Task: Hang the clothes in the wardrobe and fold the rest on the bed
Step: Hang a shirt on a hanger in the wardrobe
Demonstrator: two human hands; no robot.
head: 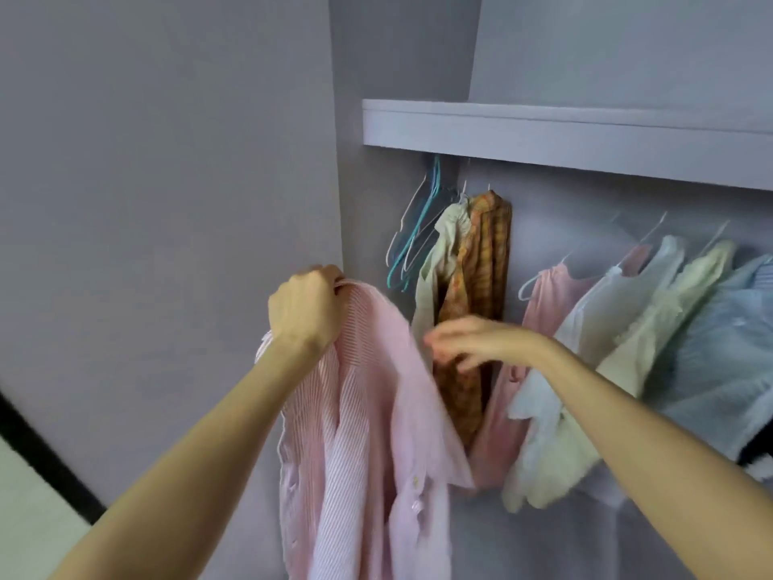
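Note:
My left hand grips the top of a pink striped shirt and holds it up in front of the open wardrobe. The shirt hangs down from the fist, its buttons showing lower right. My right hand is blurred, fingers loosely extended, just right of the shirt's shoulder and in front of an orange plaid shirt; I cannot tell whether it touches either. Any hanger inside the pink shirt is hidden.
Under a grey shelf, empty teal and white hangers hang at the left. A cream garment hangs beside the plaid shirt. Further right hang a pink top, white, cream and light blue clothes. The wardrobe side wall is at left.

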